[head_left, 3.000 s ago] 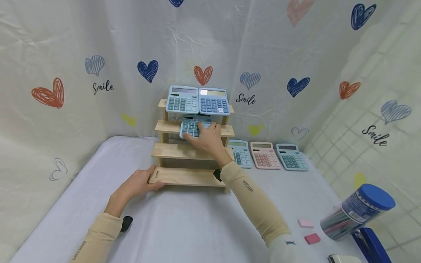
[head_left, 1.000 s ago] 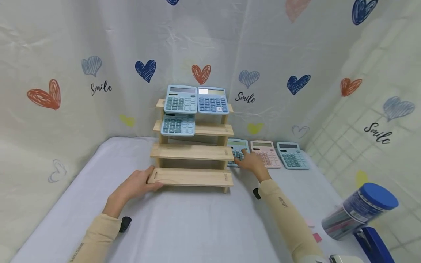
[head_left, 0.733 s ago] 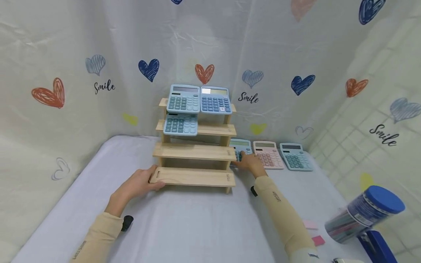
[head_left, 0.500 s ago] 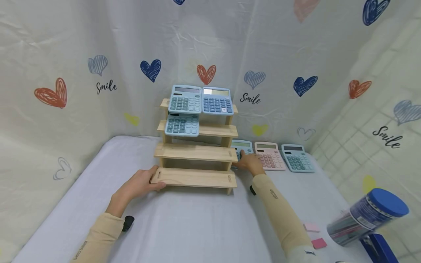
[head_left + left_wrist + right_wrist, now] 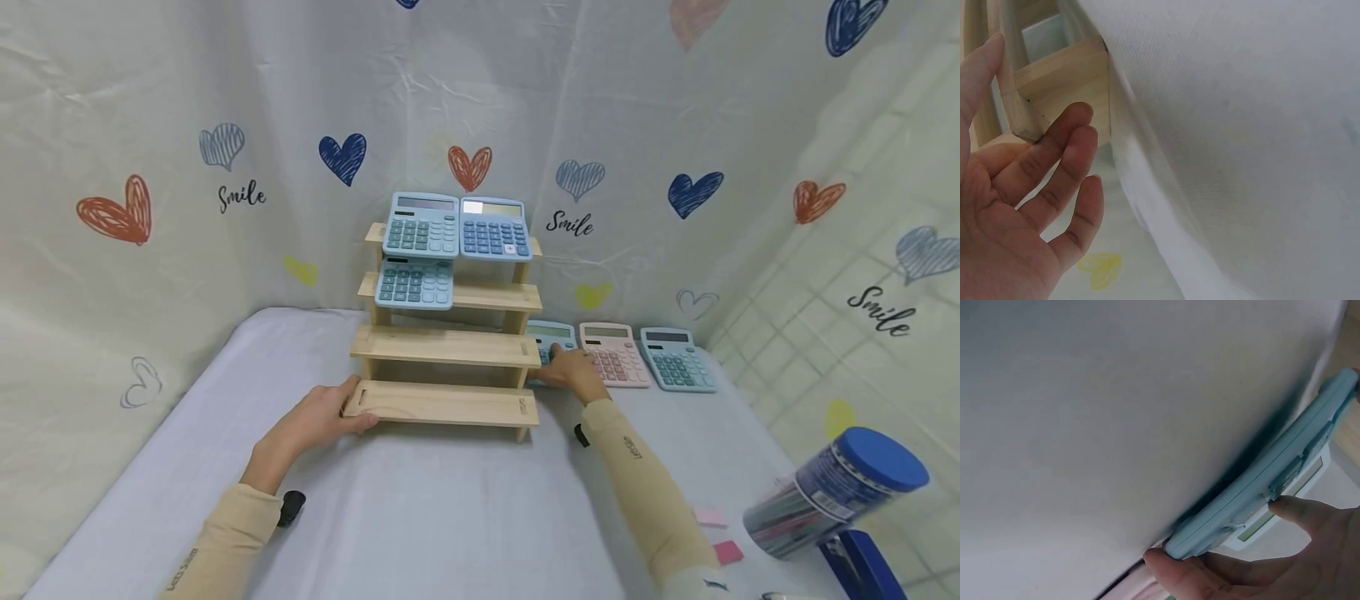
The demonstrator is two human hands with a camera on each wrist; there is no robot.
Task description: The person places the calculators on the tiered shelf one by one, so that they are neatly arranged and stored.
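My right hand (image 5: 573, 372) had closed on the pale blue calculator (image 5: 551, 337) lying on the desk (image 5: 450, 508) just to the right of the wooden rack (image 5: 447, 350), touching its lowest shelves. In the right wrist view my thumb (image 5: 1310, 515) sat on the display side and a finger (image 5: 1175, 565) curled under the casing (image 5: 1260, 481), so one edge was lifted clear of the desk while the rest of the pinch was thin. My left hand (image 5: 318, 421) rested on the front left corner of the rack's bottom shelf, its fingers (image 5: 1054, 169) loose and straight, gripping nothing, only bracing the wood.

I judged the grip the weak point: held by one edge, the calculator could pivot and slip out, landing on the pink calculator (image 5: 613, 354) just right of it. Lifting it close to the rack, I could also knock its corner on the shelf ends and jolt the frame. The three calculators (image 5: 420, 225) already on the rack leaned on its two upper shelves, and a knock might slide them off. My left hand's light brace might not stop that.
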